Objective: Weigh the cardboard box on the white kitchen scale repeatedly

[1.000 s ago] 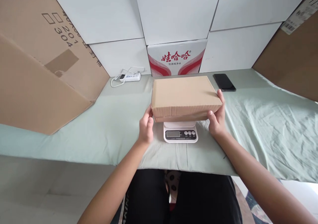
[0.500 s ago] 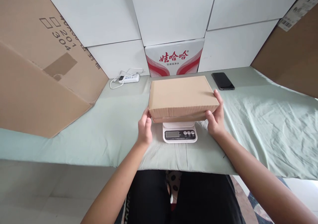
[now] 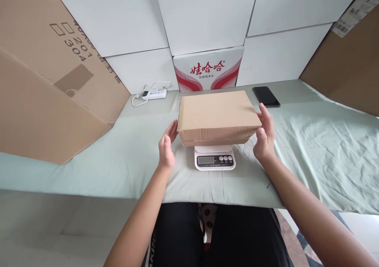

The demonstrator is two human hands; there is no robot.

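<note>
A flat brown cardboard box (image 3: 217,115) rests on a small white digital scale (image 3: 214,160) on the table, hiding most of the scale's platform. My left hand (image 3: 166,146) hovers just left of the box, fingers spread, a small gap between it and the box's side. My right hand (image 3: 265,135) is open at the box's right end, fingertips close to or lightly touching its corner. Neither hand grips the box.
A pale green cloth (image 3: 310,148) covers the table. A black phone (image 3: 265,96) lies at the back right, a white power strip with cable (image 3: 153,93) at the back left. A large brown carton (image 3: 44,81) leans at the left; white boxes (image 3: 207,14) and a red-printed box (image 3: 208,69) stand behind.
Both hands have let go of the box and drawn slightly outward; the box stays on the scale.
</note>
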